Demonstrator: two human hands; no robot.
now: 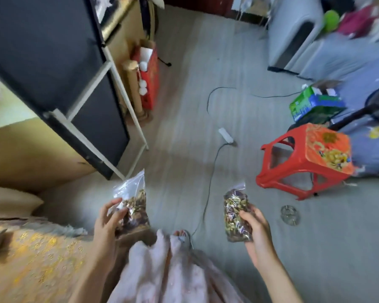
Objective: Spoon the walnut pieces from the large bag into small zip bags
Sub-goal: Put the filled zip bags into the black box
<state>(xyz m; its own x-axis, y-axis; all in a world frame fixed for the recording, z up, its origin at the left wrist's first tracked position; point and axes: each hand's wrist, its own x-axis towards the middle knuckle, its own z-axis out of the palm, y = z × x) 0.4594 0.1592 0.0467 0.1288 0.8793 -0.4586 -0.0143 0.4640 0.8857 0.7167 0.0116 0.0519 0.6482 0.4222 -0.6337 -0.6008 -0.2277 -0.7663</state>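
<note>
My left hand (109, 217) grips a small clear zip bag (134, 204) partly filled with brown walnut pieces; its empty top sticks upward. My right hand (253, 224) holds a second small zip bag (235, 215), packed full of walnut pieces, upright above the floor. Both bags hang in front of my knees. No large bag and no spoon show in this view.
A red plastic stool (302, 162) carrying a red patterned box stands at the right. A white power strip (225, 135) and its black cable lie on the grey floor. A black panel on a white frame (74, 84) leans at the left. A gold-patterned cloth (42, 254) covers the lower left.
</note>
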